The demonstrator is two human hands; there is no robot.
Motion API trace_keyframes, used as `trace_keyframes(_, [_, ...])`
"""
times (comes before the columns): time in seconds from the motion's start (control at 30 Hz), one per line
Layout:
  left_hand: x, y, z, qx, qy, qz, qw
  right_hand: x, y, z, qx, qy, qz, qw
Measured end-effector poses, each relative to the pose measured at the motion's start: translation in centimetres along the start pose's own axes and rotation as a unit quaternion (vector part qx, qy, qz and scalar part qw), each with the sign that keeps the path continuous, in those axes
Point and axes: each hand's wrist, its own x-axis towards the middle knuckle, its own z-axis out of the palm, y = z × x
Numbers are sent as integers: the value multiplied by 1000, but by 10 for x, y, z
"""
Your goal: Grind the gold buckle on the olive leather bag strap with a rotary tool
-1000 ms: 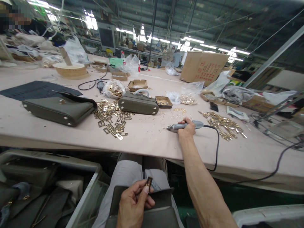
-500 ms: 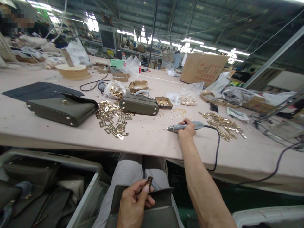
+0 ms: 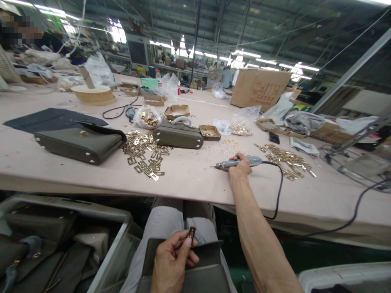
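My left hand [image 3: 172, 258] pinches a small gold metal plate [image 3: 192, 232] between thumb and fingers, above a dark green bag piece [image 3: 210, 278] on my lap. On the table, my right hand [image 3: 241, 165] is wrapped round a grey electric screwdriver [image 3: 255, 160], its tip pointing left. Loose gold screws [image 3: 230, 143] lie just beyond it. A pile of gold frame plates [image 3: 149, 165] sits left of centre, beside a green bag [image 3: 179, 135] lying on its side. Another pile of gold plates [image 3: 287, 160] lies to the right of my right hand.
A larger green bag [image 3: 81, 142] lies at the left of the table [image 3: 189, 183]. Small cardboard trays [image 3: 209, 132], plastic bags and a big carton [image 3: 259, 87] stand farther back. A bin [image 3: 122, 215] of green bags is at lower left. The screwdriver's cable [image 3: 279, 191] hangs over the edge.
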Motion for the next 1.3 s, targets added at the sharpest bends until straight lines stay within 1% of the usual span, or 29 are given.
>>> trace_keyframes(0.2, [1,-4,-1,9,-8,7,1000,-1,-1,1,3,6,-1,1000])
trace_keyframes(0.37, [1,2,2,-3,7,0,1000,-5,-3,2,2,2,6,1000])
trace_keyframes(0.47, [2,4,3,-17,8,2,1000,-10,-10,0,5,-23,14,1000])
trace_keyframes(0.6, [3,3,4,-22,4,9,1000,-24,-30,-5,12,-78,25,997])
trace_keyframes(0.7, [1,7,6,-20,14,4,1000,-43,-49,-17,14,-123,34,992])
trace_keyframes(0.83, [0,12,11,-34,18,2,999,-81,-70,-47,26,-209,49,976])
trace_keyframes(0.93, [2,12,13,-59,21,-20,998,-116,-76,-73,9,-227,89,970])
trace_keyframes(1.0, [3,11,14,-69,28,-34,997,-140,-76,-89,-11,-234,101,967])
trace_keyframes(1.1, [4,10,15,-75,36,-45,996,-170,-70,-107,-38,-256,86,962])
trace_keyframes(1.2, [5,11,17,-79,38,-48,995,-191,-62,-115,-61,-267,58,960])
trace_keyframes(1.3, [4,11,18,-80,37,-49,995,-204,-56,-118,-83,-271,33,958])
